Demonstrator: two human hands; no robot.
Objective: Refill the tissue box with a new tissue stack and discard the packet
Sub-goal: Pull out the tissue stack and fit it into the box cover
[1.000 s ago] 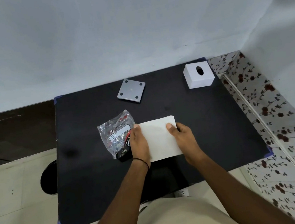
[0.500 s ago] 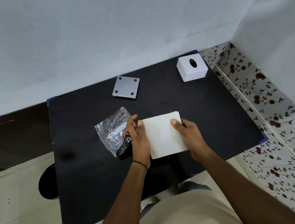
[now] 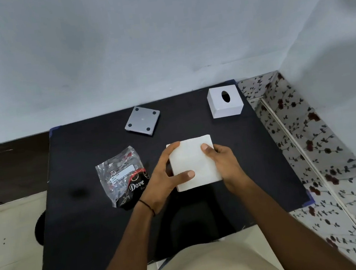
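Both hands [image 3: 199,168] grip tissue stack [image 3: 195,162] btwn fingers [image 3: 205,147].

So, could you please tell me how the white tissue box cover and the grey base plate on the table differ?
The white tissue box cover is a tall cube; the grey base plate is a thin, flat slab. The cover has one dark oval slot on top; the plate shows four dark round dots at its corners. Both rest on the black table, untouched, with square outlines.
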